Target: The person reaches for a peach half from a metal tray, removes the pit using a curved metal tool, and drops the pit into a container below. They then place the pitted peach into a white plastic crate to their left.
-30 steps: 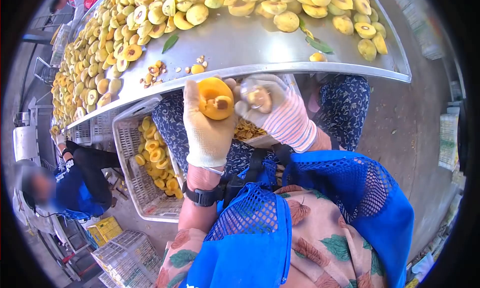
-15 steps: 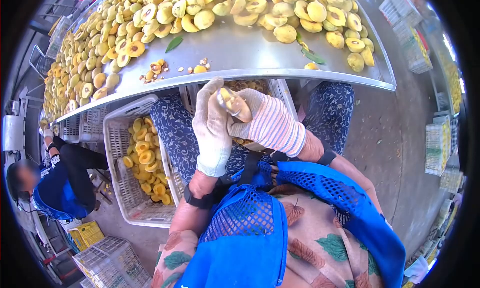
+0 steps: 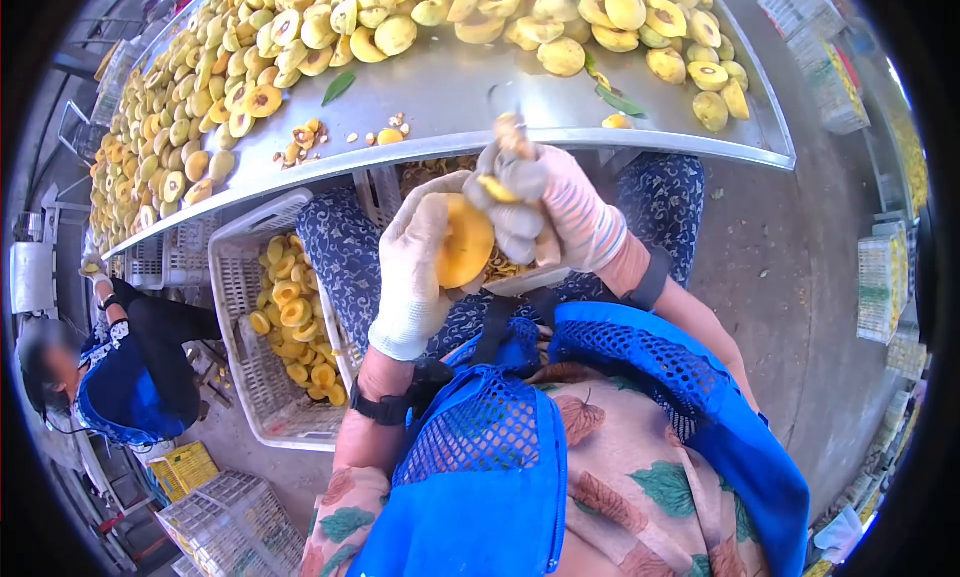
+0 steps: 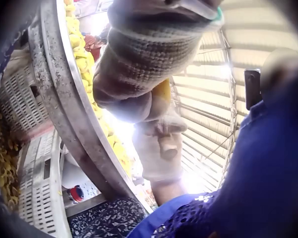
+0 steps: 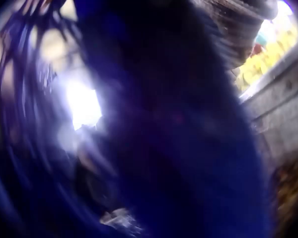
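My left hand [image 3: 420,267], in a white knit glove, grips a yellow fruit half [image 3: 464,243] over my lap, just below the table's edge. Against the fruit's top, my right hand [image 3: 535,209], in a striped glove, is curled round a small metal tool [image 3: 512,129] with a brownish bit of pit at its tip. In the left wrist view the left hand [image 4: 149,54] fills the top, with a strip of the yellow fruit [image 4: 163,91] and the right hand [image 4: 161,144] beyond it. The right wrist view is only blurred blue fabric.
A steel table [image 3: 470,92] curves ahead, heaped with yellow fruit and cut halves [image 3: 250,67], plus a few pits and leaves. A white crate [image 3: 262,397] of pitted halves stands at my left knee, another under the table. A person in blue [image 3: 110,377] sits at far left.
A second ago the fruit half faced up with its pit showing. The hands closed together, and now the right hand has lifted with the tool above the fruit.
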{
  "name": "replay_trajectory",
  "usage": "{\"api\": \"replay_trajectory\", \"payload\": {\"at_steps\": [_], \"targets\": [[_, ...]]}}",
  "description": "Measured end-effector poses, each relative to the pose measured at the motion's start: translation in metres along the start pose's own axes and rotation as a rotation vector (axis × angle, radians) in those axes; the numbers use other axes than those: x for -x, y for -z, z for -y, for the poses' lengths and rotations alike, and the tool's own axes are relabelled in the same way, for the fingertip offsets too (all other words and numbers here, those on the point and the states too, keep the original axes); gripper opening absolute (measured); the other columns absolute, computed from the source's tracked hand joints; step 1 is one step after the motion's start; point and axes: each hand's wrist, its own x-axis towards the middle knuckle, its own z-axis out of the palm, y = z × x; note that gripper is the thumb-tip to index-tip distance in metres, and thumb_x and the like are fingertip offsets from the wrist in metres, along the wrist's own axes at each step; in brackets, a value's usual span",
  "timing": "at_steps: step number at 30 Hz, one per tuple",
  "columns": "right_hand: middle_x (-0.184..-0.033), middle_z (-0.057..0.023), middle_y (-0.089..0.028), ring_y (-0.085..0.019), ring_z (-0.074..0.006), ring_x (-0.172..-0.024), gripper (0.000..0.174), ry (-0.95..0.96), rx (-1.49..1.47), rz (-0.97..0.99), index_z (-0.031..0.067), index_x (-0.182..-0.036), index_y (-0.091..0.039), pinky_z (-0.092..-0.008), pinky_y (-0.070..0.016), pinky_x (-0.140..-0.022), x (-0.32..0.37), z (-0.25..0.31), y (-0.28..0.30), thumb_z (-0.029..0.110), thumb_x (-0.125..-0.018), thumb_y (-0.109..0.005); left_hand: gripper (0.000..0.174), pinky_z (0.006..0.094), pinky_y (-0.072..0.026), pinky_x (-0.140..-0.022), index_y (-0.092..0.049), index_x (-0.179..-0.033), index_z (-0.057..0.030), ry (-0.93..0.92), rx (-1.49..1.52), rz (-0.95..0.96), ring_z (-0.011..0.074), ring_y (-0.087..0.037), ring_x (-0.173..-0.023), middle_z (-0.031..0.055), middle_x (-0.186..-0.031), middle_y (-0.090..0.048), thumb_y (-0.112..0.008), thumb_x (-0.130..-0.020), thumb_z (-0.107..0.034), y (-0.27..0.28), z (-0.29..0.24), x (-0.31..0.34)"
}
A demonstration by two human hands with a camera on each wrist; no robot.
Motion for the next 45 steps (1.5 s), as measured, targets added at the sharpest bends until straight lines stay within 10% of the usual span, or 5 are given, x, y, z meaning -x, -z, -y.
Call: {"api": "replay_trajectory", "payload": {"at_steps": [6, 10, 16, 38, 45], "targets": [[-0.080, -0.0145, -0.059, -0.060, -0.0328, -0.079, 0.022, 0.281, 1.438, 0.084, 0.0052, -0.089, -0.055, -0.0403, -0.0477, -0.068, -0.007, -0.038, 0.023, 0.024, -0.078, -0.060, 0.054, 0.0172, -0.0359, -0.040, -0.054, -0.114, -0.0051, -0.171, -0.014, -0.470, 0.0078, -0.050, -0.050, 0.0078, -0.083, -0.065, -0.034, -0.093, -0.051, 0.055, -0.018, 0.014], [-0.079, -0.0172, -0.059, -0.059, -0.0379, -0.071, 0.023, 0.305, 1.330, -0.234, 0.0056, -0.094, -0.053, -0.0450, -0.0473, -0.064, -0.003, -0.037, 0.048, 0.026, -0.082, -0.053, 0.049, 0.0364, -0.0344, -0.100, -0.042, -0.130, 0.0011, -0.161, -1.218, -1.181, 0.0224, -0.046, -0.116, 0.0134, -0.133, -0.042, -0.051, -0.092, -0.028, 0.199, -0.029, 0.046], [-0.060, -0.0082, -0.055, -0.056, -0.0229, -0.056, 0.019, 0.081, 2.628, -1.093, 0.0028, -0.089, -0.059, -0.0396, -0.0435, -0.046, 0.041, 0.117, 0.134, 0.012, -0.074, -0.053, 0.043, 0.0275, -0.0397, -0.091, -0.046, -0.124, 0.0067, -0.162, -0.485, -0.854, 0.0179, -0.052, -0.101, 0.0114, -0.115, -0.055, -0.053, -0.091, -0.020, 0.133, -0.040, 0.002], [-0.053, -0.0018, -0.052, -0.051, -0.0099, -0.042, 0.040, -0.221, 0.864, -0.539, 0.0035, -0.078, -0.057, -0.0241, -0.0391, -0.037, -0.050, 0.115, 0.091, 0.042, -0.076, -0.068, 0.050, 0.0292, -0.0488, -0.076, -0.044, -0.127, 0.0007, -0.246, -1.203, -0.079, 0.0199, -0.062, -0.090, 0.0165, -0.104, -0.062, -0.057, -0.083, -0.019, -0.043, 0.005, -0.156], [-0.067, -0.0034, -0.058, -0.055, -0.0100, -0.050, 0.032, 0.065, 0.899, -0.454, 0.0028, -0.101, -0.056, -0.0234, -0.0442, -0.043, -0.046, 0.082, 0.014, 0.023, -0.079, -0.066, 0.045, 0.0231, -0.0468, -0.051, -0.041, -0.123, 0.0025, -0.144, -0.175, 0.069, 0.0141, -0.059, -0.068, 0.0102, -0.091, -0.061, -0.055, -0.084, -0.015, -0.021, -0.033, -0.083]]}}
